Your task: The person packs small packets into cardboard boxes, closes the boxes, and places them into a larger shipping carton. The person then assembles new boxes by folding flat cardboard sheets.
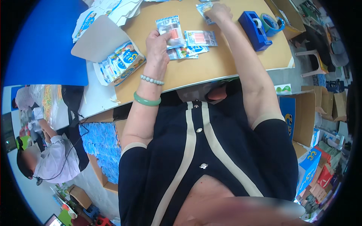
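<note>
My left hand (156, 47) is closed on a small blue-and-white plastic packet (174, 27), its thumb lying over the front. Farther off to the right, my right hand (219, 15) has its fingers on another such packet (203, 8), which lies at the back of the table; its fingertips are partly hidden. Between my hands a flat packet (201, 38) rests on top of others (194, 51) on the tan tabletop (215, 62). Left of my left hand stands a small white box (134, 67) with its lid raised, filled with upright packets (120, 60).
A blue tape dispenser (253, 32) and tape rolls (269, 24) stand at the right. Flattened printed boxes (102, 15) pile up at back left, beside a blue panel (45, 41). Below left, a carton holds blue packets (98, 147); another person (58, 156) sits beyond. Cartons (305, 113) stand at right.
</note>
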`<state>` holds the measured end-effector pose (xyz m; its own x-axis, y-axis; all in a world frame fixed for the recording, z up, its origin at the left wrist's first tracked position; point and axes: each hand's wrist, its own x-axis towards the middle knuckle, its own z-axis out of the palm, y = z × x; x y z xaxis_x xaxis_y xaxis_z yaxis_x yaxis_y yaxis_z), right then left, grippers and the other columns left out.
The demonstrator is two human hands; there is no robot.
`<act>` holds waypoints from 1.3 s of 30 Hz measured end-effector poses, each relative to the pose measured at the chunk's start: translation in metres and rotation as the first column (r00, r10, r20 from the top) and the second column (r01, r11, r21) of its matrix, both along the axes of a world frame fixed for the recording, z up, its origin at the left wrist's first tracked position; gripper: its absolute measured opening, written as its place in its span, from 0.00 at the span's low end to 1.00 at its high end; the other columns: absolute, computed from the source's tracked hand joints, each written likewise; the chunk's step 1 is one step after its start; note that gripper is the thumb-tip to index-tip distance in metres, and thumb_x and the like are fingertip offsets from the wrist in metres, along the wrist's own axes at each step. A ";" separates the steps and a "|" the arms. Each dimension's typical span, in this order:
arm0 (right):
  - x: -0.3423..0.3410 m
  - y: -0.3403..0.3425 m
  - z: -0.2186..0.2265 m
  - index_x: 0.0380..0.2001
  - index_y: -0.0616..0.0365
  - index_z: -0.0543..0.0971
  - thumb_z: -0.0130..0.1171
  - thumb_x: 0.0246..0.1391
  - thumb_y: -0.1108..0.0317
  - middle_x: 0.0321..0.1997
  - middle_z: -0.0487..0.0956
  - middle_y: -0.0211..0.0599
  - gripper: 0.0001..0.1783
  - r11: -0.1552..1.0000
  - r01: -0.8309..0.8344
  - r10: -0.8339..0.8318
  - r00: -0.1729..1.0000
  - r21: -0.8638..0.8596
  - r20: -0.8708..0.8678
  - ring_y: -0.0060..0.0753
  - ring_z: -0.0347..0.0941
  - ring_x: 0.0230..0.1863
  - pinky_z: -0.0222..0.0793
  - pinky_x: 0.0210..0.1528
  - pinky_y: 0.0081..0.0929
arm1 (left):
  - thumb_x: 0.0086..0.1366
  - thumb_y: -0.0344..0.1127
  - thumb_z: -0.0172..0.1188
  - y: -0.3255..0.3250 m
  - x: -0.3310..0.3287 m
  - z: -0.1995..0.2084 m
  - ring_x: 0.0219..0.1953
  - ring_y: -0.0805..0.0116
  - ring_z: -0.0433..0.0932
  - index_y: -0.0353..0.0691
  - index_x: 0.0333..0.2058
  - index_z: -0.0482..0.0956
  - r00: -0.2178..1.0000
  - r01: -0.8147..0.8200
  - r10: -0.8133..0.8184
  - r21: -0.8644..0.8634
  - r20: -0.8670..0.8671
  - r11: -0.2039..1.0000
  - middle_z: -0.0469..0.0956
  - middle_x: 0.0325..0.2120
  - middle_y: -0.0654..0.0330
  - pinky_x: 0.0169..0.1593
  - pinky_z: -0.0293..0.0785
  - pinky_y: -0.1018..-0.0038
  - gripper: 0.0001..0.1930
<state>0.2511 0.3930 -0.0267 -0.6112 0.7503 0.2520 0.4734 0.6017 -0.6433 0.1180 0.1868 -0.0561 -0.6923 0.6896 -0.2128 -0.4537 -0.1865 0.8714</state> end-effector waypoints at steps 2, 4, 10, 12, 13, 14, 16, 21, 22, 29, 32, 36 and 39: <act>0.000 0.008 -0.007 0.37 0.65 0.79 0.61 0.47 0.67 0.37 0.81 0.44 0.14 0.975 -0.115 0.094 0.989 0.190 0.117 0.39 0.79 0.38 0.74 0.38 0.35 | 0.60 0.17 0.52 -0.005 0.002 0.000 0.35 0.66 0.81 0.31 0.43 0.71 0.998 -0.064 0.065 0.048 -0.002 0.997 0.79 0.37 0.53 0.37 0.81 0.70 0.12; 0.007 0.043 -0.045 0.39 0.65 0.79 0.61 0.47 0.67 0.38 0.81 0.47 0.16 0.946 -0.291 0.231 0.915 -0.145 -0.331 0.40 0.79 0.39 0.74 0.39 0.35 | 0.60 0.17 0.53 -0.006 0.009 0.011 0.36 0.65 0.81 0.31 0.45 0.70 0.999 -0.039 0.039 0.021 0.004 0.999 0.78 0.38 0.53 0.38 0.81 0.70 0.14; -0.002 -0.034 -0.003 0.46 0.65 0.77 0.63 0.47 0.66 0.41 0.81 0.47 0.22 0.663 -0.402 0.067 0.872 -0.632 -0.485 0.36 0.78 0.41 0.74 0.42 0.32 | 0.63 0.21 0.52 -0.012 0.011 0.000 0.38 0.63 0.81 0.30 0.49 0.69 0.994 -0.022 0.026 0.046 -0.102 0.999 0.78 0.41 0.53 0.42 0.81 0.69 0.15; 0.008 -0.054 0.002 0.49 0.64 0.76 0.65 0.47 0.67 0.43 0.81 0.41 0.25 0.511 -0.464 0.068 0.861 -0.724 -0.504 0.25 0.78 0.41 0.73 0.43 0.27 | 0.64 0.22 0.51 -0.009 0.024 0.009 0.38 0.63 0.81 0.30 0.48 0.69 0.999 0.039 -0.042 0.130 0.020 0.991 0.78 0.41 0.53 0.42 0.81 0.69 0.14; 0.009 -0.060 0.002 0.50 0.64 0.75 0.65 0.46 0.67 0.44 0.80 0.42 0.26 0.564 -0.463 0.135 0.869 -0.684 -0.477 0.26 0.78 0.41 0.73 0.44 0.26 | 0.65 0.23 0.51 -0.007 0.030 0.015 0.38 0.62 0.81 0.30 0.48 0.70 0.985 0.083 -0.114 0.221 0.129 0.972 0.78 0.40 0.53 0.43 0.80 0.69 0.13; 0.011 -0.064 0.001 0.50 0.65 0.75 0.66 0.46 0.67 0.44 0.80 0.42 0.26 0.613 -0.465 0.201 0.873 -0.639 -0.443 0.26 0.78 0.42 0.73 0.44 0.26 | 0.66 0.24 0.51 -0.006 0.033 0.018 0.38 0.62 0.81 0.30 0.47 0.70 0.955 0.114 -0.191 0.314 0.228 0.943 0.78 0.40 0.54 0.43 0.80 0.69 0.12; 0.017 -0.063 0.002 0.50 0.65 0.75 0.66 0.46 0.67 0.45 0.80 0.43 0.27 0.655 -0.471 0.268 0.876 -0.591 -0.401 0.26 0.78 0.42 0.73 0.45 0.26 | 0.66 0.25 0.50 -0.011 0.037 0.016 0.39 0.62 0.81 0.30 0.47 0.71 0.981 0.059 -0.099 0.230 0.167 0.971 0.79 0.40 0.54 0.44 0.80 0.69 0.11; 0.028 -0.034 0.004 0.52 0.64 0.74 0.66 0.46 0.66 0.46 0.81 0.42 0.28 0.752 -0.383 0.428 0.903 -0.537 -0.044 0.27 0.77 0.44 0.72 0.48 0.26 | 0.69 0.28 0.49 -0.026 0.029 0.011 0.39 0.63 0.81 0.29 0.44 0.73 0.993 -0.120 0.120 0.034 0.006 0.992 0.79 0.39 0.54 0.44 0.80 0.68 0.10; 0.028 -0.044 0.006 0.51 0.63 0.75 0.66 0.46 0.66 0.45 0.81 0.41 0.27 0.852 -0.354 0.419 0.903 -0.385 0.099 0.27 0.77 0.44 0.71 0.49 0.26 | 0.69 0.28 0.49 -0.029 0.027 0.010 0.40 0.63 0.81 0.29 0.44 0.74 0.989 -0.148 0.148 0.014 0.002 0.989 0.79 0.39 0.54 0.45 0.80 0.68 0.10; 0.046 -0.050 -0.005 0.52 0.61 0.75 0.64 0.48 0.67 0.45 0.81 0.38 0.26 0.941 -0.268 0.306 0.934 -0.206 0.182 0.29 0.78 0.43 0.71 0.50 0.27 | 0.71 0.29 0.49 -0.047 0.035 0.010 0.43 0.60 0.81 0.28 0.50 0.69 0.998 -0.047 0.049 -0.044 0.040 0.998 0.78 0.45 0.51 0.46 0.82 0.63 0.13; 0.062 -0.051 0.002 0.53 0.61 0.74 0.63 0.50 0.68 0.46 0.81 0.37 0.25 0.865 -0.243 0.176 0.966 -0.439 -0.189 0.28 0.78 0.43 0.72 0.50 0.27 | 0.72 0.30 0.47 -0.044 0.038 0.012 0.46 0.60 0.80 0.28 0.51 0.68 0.999 -0.005 0.006 -0.004 0.043 1.000 0.77 0.47 0.51 0.49 0.80 0.63 0.14; 0.055 -0.089 0.007 0.51 0.61 0.73 0.61 0.53 0.69 0.45 0.80 0.35 0.22 0.406 -0.543 -0.021 0.798 -0.735 -0.602 0.26 0.77 0.42 0.71 0.48 0.26 | 0.72 0.33 0.47 -0.045 0.052 0.021 0.48 0.62 0.79 0.29 0.51 0.68 0.992 0.074 -0.088 0.148 0.088 0.986 0.76 0.47 0.52 0.51 0.78 0.65 0.15; 0.040 -0.129 -0.001 0.48 0.61 0.74 0.59 0.55 0.69 0.44 0.80 0.32 0.18 0.440 -0.491 -0.056 0.821 -0.752 -0.569 0.24 0.77 0.42 0.70 0.46 0.23 | 0.71 0.33 0.48 -0.051 0.068 0.033 0.46 0.66 0.79 0.30 0.51 0.69 0.973 0.119 -0.171 0.303 0.152 0.945 0.77 0.44 0.54 0.48 0.78 0.70 0.14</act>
<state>0.2910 0.2638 -0.0280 -0.7962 0.5902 -0.1328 -0.0950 -0.3388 -0.9361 0.1863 0.1355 -0.0233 -0.5502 0.8295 -0.0960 -0.6341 -0.3402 0.6944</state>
